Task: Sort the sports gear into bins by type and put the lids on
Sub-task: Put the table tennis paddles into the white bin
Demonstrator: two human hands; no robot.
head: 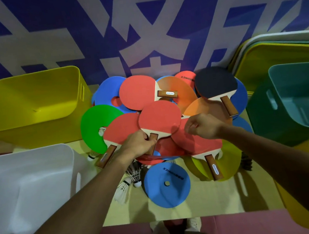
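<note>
Paddles [159, 118] on tan table [210, 198] | blue-white wall [40, 43] | left hand [137, 145] grips one | right hand [203, 128] curled, empty

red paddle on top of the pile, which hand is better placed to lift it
Left: the left hand grips the red paddle by its handle; the right hand holds nothing.

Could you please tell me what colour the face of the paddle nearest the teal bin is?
The paddle is black-faced, clearest in the head view.

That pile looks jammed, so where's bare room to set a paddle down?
Bare tan surface shows along the near edge, in front of the blue disc and yellow disc. The middle heap of paddles is crowded.
</note>
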